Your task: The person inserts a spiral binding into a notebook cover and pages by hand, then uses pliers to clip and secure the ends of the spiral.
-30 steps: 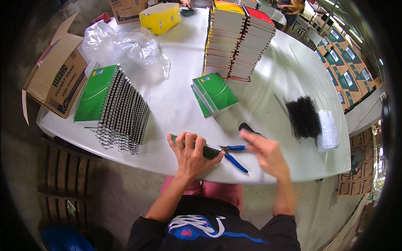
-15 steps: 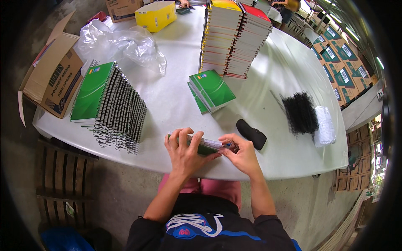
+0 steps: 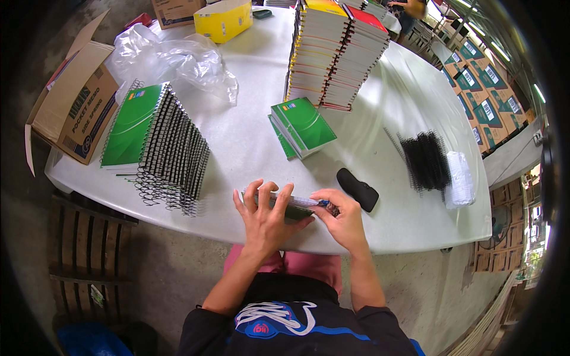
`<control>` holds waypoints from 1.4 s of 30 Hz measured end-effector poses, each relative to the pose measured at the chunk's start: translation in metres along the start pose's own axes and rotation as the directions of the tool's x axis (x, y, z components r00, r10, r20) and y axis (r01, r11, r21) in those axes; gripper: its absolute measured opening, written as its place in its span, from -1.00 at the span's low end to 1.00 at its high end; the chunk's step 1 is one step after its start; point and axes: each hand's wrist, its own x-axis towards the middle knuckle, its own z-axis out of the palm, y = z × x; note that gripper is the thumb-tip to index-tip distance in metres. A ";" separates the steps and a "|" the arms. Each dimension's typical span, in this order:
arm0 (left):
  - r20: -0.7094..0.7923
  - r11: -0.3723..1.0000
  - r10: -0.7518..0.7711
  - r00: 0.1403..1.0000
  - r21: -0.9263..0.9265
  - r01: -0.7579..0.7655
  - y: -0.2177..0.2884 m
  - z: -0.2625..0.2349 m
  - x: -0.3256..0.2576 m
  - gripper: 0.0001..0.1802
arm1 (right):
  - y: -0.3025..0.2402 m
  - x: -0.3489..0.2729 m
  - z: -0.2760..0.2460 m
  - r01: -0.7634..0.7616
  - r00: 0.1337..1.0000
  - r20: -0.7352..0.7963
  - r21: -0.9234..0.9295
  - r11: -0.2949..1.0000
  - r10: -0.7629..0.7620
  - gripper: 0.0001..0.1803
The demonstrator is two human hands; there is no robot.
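Note:
Close to the table's front edge, a small notebook (image 3: 297,210) with a green cover stands on its edge, its pages facing up. My left hand (image 3: 265,218) grips it, fingers curled over the far side and thumb on the near side. At the notebook's right end my right hand (image 3: 343,221) is closed, thumb and fingers pinching a small dark thing with a blue part (image 3: 328,206); its kind is mostly hidden. Just beyond lies a black case (image 3: 357,190). Two or so green notebooks (image 3: 304,126) are stacked farther off, askew.
On the left stands a tall stack of green spiral notebooks (image 3: 132,130), beside an open cardboard box (image 3: 89,107) and crumpled clear plastic (image 3: 178,62). Tall piles of notebooks (image 3: 335,56) rise at the back. Black spiral coils (image 3: 424,160) and a white roll (image 3: 459,180) lie right.
My left hand's fingers have spread a little over the notebook. The right hand has barely shifted at the notebook's end. The view has moved slightly.

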 end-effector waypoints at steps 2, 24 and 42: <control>-0.016 1.000 -0.017 1.000 0.011 0.017 0.003 0.004 -0.001 -0.24 | 0.002 -0.003 -0.005 -0.057 0.991 0.130 0.124 0.991 0.040 -0.61; -0.155 0.999 0.032 0.987 0.002 -0.032 -0.002 0.018 0.003 -0.41 | -0.003 -0.003 -0.027 -0.032 0.996 0.081 0.080 0.996 0.026 -0.73; -0.051 1.000 -0.011 0.999 0.024 0.012 -0.001 0.015 0.009 -0.37 | 0.001 0.005 -0.024 0.087 0.976 0.190 0.110 0.990 -0.107 -0.81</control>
